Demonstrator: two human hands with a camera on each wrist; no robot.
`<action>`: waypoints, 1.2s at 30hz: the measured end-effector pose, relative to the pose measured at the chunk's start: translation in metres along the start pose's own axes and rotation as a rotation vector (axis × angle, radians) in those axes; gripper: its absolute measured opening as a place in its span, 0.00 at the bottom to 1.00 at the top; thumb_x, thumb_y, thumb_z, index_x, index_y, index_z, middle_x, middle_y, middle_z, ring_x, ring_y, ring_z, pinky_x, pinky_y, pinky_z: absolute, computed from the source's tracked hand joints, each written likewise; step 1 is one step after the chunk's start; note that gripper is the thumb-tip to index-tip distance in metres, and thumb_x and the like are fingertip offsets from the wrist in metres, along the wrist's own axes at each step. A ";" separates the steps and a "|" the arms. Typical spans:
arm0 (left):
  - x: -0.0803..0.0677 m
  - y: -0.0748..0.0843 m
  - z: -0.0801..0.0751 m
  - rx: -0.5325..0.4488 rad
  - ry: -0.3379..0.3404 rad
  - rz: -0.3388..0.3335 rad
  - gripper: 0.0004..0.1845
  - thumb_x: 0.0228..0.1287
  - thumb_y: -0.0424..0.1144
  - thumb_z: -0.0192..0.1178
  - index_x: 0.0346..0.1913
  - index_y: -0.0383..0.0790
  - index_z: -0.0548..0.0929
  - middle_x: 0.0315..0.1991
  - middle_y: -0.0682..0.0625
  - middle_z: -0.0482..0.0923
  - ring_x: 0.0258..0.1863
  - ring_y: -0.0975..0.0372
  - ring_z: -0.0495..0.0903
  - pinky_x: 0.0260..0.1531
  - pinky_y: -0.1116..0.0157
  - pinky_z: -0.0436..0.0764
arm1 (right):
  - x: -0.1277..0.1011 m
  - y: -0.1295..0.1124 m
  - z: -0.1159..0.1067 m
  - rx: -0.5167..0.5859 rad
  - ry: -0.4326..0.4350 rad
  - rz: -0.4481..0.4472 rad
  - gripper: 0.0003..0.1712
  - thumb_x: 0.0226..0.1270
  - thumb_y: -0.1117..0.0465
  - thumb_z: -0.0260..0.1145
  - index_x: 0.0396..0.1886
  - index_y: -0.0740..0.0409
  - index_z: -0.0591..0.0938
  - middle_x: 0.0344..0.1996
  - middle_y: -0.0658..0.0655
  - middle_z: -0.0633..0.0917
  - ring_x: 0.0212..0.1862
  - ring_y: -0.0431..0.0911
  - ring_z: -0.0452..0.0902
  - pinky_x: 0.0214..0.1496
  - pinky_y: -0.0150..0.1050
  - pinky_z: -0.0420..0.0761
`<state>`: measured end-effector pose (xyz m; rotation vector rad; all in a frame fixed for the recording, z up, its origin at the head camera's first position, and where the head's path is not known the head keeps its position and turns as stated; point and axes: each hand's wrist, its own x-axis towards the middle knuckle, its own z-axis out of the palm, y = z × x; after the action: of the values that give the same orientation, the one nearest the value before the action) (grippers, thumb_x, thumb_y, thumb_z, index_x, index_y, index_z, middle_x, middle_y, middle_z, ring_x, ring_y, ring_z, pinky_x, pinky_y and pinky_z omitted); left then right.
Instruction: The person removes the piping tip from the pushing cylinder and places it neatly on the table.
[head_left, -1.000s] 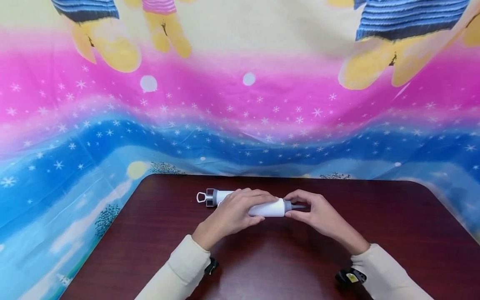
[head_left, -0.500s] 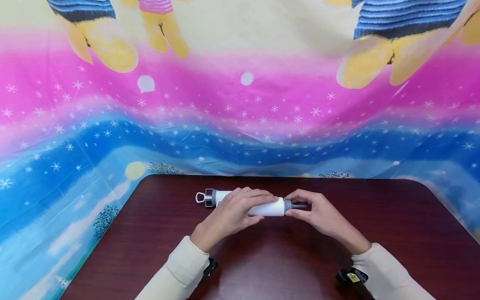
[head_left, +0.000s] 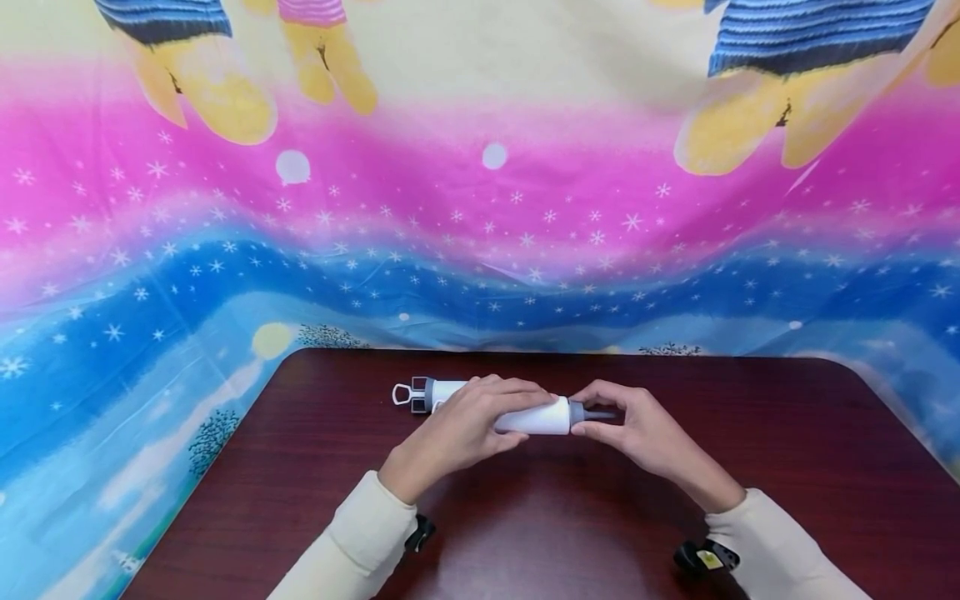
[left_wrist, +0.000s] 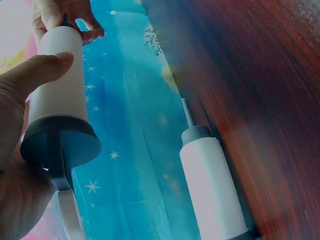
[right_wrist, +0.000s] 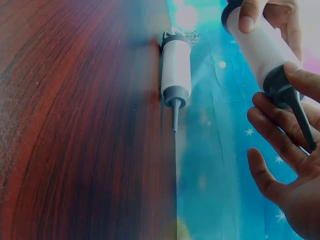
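Observation:
A white syringe (head_left: pixel 536 417) with grey ends lies across my two hands above the table. My left hand (head_left: pixel 472 417) grips its barrel, thumb on the near side and fingers over the top. At the other end, my right hand (head_left: pixel 637 425) pinches the grey collar (right_wrist: pixel 277 82), from which a long thin nozzle (right_wrist: pixel 300 117) points out past the fingers. A grey flange (left_wrist: pixel 60 140) and the pale handle behind it show in the left wrist view. A second, similar syringe (right_wrist: pixel 176 65) lies on the table, partly hidden by my left hand in the head view.
The dark red-brown wooden table (head_left: pixel 525 517) has rounded far corners. Behind it hangs a cloth (head_left: pixel 450 208) printed with snowflakes and figures, reaching down to the table's far edge. Black straps with a wrist camera (head_left: pixel 705 557) sit at the cuffs.

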<state>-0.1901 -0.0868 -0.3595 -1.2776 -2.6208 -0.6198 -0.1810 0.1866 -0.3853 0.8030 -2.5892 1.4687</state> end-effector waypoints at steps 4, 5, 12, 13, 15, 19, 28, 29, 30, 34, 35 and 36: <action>0.000 0.000 -0.002 -0.052 -0.020 -0.018 0.30 0.65 0.42 0.75 0.70 0.53 0.81 0.67 0.56 0.81 0.61 0.60 0.82 0.61 0.55 0.80 | -0.001 -0.002 0.001 -0.046 0.022 -0.042 0.14 0.65 0.61 0.77 0.50 0.52 0.88 0.45 0.51 0.91 0.46 0.39 0.87 0.48 0.34 0.86; 0.000 0.000 -0.002 -0.065 -0.027 -0.025 0.30 0.65 0.42 0.75 0.70 0.53 0.81 0.67 0.56 0.81 0.61 0.60 0.82 0.61 0.56 0.80 | -0.001 -0.002 0.001 -0.066 0.028 -0.051 0.15 0.65 0.61 0.77 0.50 0.51 0.88 0.45 0.51 0.91 0.47 0.40 0.87 0.49 0.35 0.87; 0.001 -0.001 -0.003 -0.168 -0.052 -0.068 0.30 0.66 0.38 0.74 0.70 0.53 0.81 0.67 0.55 0.81 0.62 0.61 0.81 0.61 0.60 0.82 | -0.002 -0.006 0.004 -0.199 0.074 -0.107 0.17 0.61 0.62 0.80 0.49 0.50 0.88 0.45 0.48 0.92 0.48 0.41 0.87 0.52 0.46 0.88; 0.000 -0.002 -0.004 -0.182 -0.054 -0.070 0.30 0.66 0.38 0.74 0.70 0.52 0.81 0.67 0.55 0.81 0.62 0.60 0.81 0.61 0.60 0.82 | -0.002 -0.006 0.004 -0.210 0.079 -0.121 0.17 0.61 0.63 0.80 0.49 0.50 0.88 0.45 0.48 0.92 0.48 0.41 0.87 0.52 0.46 0.88; 0.000 -0.002 -0.004 -0.189 -0.058 -0.072 0.30 0.66 0.38 0.73 0.70 0.52 0.81 0.67 0.54 0.81 0.62 0.61 0.81 0.61 0.60 0.82 | -0.003 -0.006 0.005 -0.222 0.085 -0.146 0.18 0.60 0.64 0.80 0.49 0.50 0.88 0.45 0.48 0.92 0.48 0.42 0.87 0.51 0.45 0.88; -0.001 -0.003 -0.006 -0.201 -0.048 -0.063 0.30 0.65 0.38 0.74 0.70 0.52 0.81 0.66 0.53 0.82 0.62 0.60 0.81 0.61 0.60 0.83 | -0.003 -0.006 0.007 -0.240 0.113 -0.199 0.19 0.58 0.67 0.81 0.49 0.51 0.88 0.45 0.48 0.91 0.47 0.40 0.86 0.51 0.39 0.87; -0.001 -0.004 -0.008 -0.227 -0.037 -0.059 0.30 0.64 0.36 0.74 0.69 0.51 0.82 0.65 0.53 0.83 0.60 0.60 0.82 0.59 0.60 0.83 | -0.004 -0.008 0.012 -0.264 0.160 -0.250 0.23 0.53 0.74 0.81 0.47 0.52 0.86 0.44 0.48 0.89 0.47 0.41 0.86 0.50 0.42 0.88; -0.001 -0.004 -0.008 -0.229 -0.039 -0.059 0.30 0.64 0.36 0.74 0.69 0.51 0.82 0.65 0.53 0.83 0.59 0.60 0.83 0.59 0.60 0.83 | -0.004 -0.008 0.012 -0.270 0.163 -0.261 0.24 0.53 0.74 0.81 0.47 0.52 0.86 0.44 0.47 0.89 0.47 0.41 0.86 0.50 0.42 0.88; -0.001 -0.004 -0.008 -0.229 -0.041 -0.058 0.30 0.64 0.36 0.75 0.69 0.51 0.82 0.65 0.53 0.83 0.59 0.60 0.83 0.59 0.60 0.83 | -0.004 -0.008 0.013 -0.275 0.166 -0.272 0.24 0.52 0.75 0.81 0.47 0.52 0.86 0.44 0.48 0.89 0.47 0.41 0.86 0.49 0.42 0.88; -0.001 -0.005 -0.009 -0.225 -0.043 -0.062 0.30 0.64 0.36 0.75 0.69 0.51 0.82 0.65 0.53 0.83 0.60 0.60 0.83 0.59 0.59 0.83 | -0.003 -0.007 0.012 -0.253 0.150 -0.263 0.24 0.54 0.74 0.80 0.49 0.53 0.85 0.45 0.48 0.88 0.47 0.42 0.86 0.50 0.41 0.88; -0.001 -0.004 -0.009 -0.221 -0.044 -0.065 0.30 0.64 0.36 0.75 0.69 0.51 0.82 0.65 0.53 0.83 0.60 0.59 0.82 0.60 0.59 0.83 | -0.003 -0.007 0.012 -0.238 0.138 -0.247 0.24 0.55 0.73 0.80 0.49 0.52 0.85 0.45 0.49 0.89 0.47 0.41 0.86 0.51 0.40 0.88; -0.002 -0.004 -0.009 -0.218 -0.047 -0.072 0.30 0.64 0.36 0.75 0.69 0.52 0.82 0.65 0.53 0.83 0.61 0.59 0.82 0.60 0.58 0.83 | -0.003 -0.007 0.011 -0.220 0.125 -0.228 0.23 0.57 0.72 0.80 0.50 0.52 0.85 0.46 0.49 0.89 0.48 0.41 0.86 0.51 0.40 0.88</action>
<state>-0.1927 -0.0943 -0.3529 -1.2728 -2.7081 -0.9210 -0.1731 0.1761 -0.3870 0.9096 -2.4183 1.1134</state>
